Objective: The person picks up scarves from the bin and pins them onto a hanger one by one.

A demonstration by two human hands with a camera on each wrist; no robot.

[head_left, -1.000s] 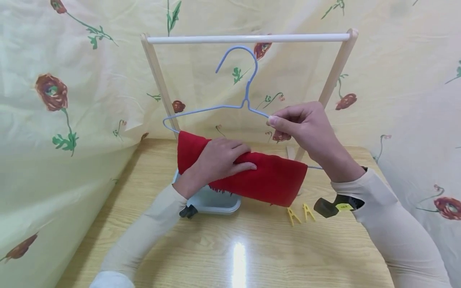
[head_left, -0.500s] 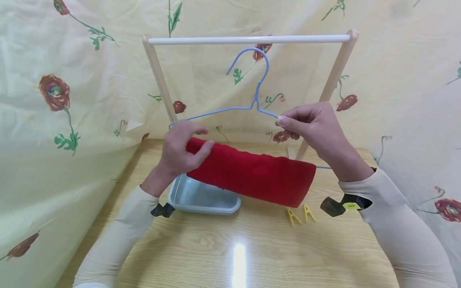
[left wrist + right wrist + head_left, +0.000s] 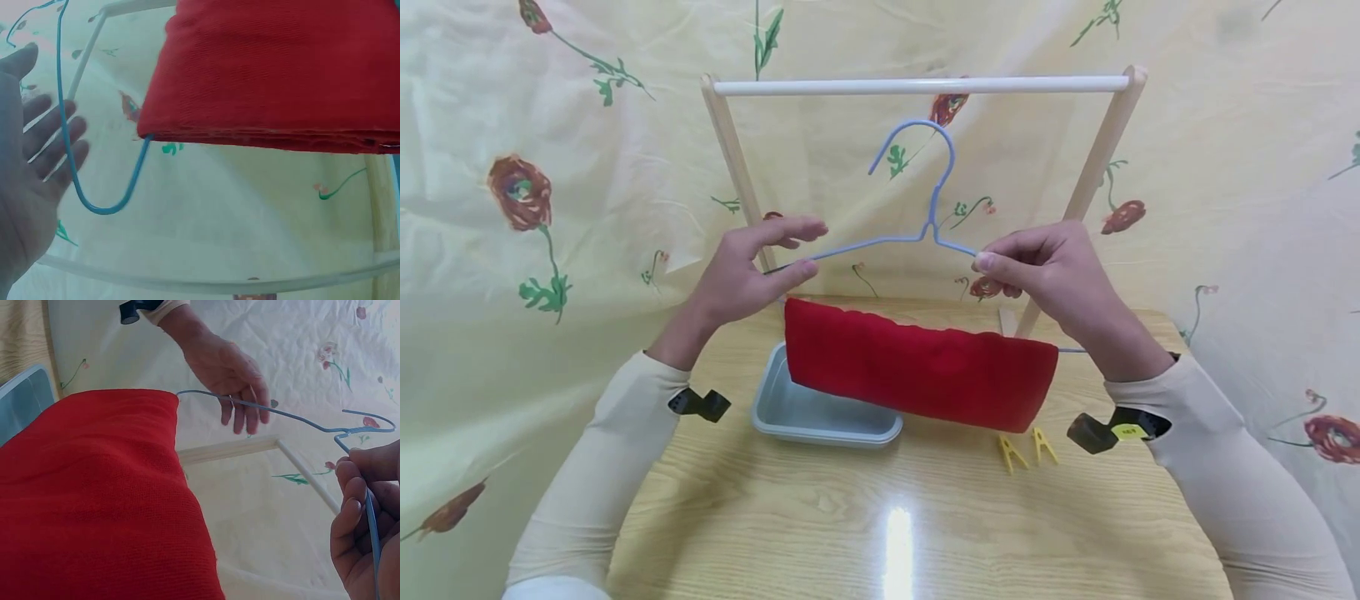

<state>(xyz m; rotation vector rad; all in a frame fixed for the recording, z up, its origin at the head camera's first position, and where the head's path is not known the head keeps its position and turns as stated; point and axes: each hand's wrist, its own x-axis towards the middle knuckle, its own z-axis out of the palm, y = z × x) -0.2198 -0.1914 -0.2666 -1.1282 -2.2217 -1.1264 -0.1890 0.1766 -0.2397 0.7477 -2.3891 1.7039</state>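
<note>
A red folded cloth [image 3: 917,362] hangs over the lower bar of a blue wire hanger [image 3: 936,196], its folded layers visible from the side in the left wrist view. Thumb and fingertips of my right hand [image 3: 1048,271] pinch the hanger's right shoulder just beside the neck. At the other end, my left hand [image 3: 737,271] has its fingers extended around the left shoulder wire, thumb apart from them. The left wrist view shows the open palm [image 3: 25,200] next to the hanger's rounded end [image 3: 103,210]. The hook points up and stands below the rack's rod in the head view.
Behind the hanger stands a rack with a white rod [image 3: 917,86] and wooden side posts [image 3: 1097,167]. A light blue basin [image 3: 820,433] sits on the wooden table [image 3: 820,525] below the cloth. Two yellow clothespins [image 3: 1012,454] lie to its right. Flowered fabric [image 3: 587,208] surrounds the table.
The left hand has let go of the cloth, moved left and up, and now spreads at the hanger's left shoulder. The hanger shifted right, then dipped slightly; the right hand keeps its pinch.
</note>
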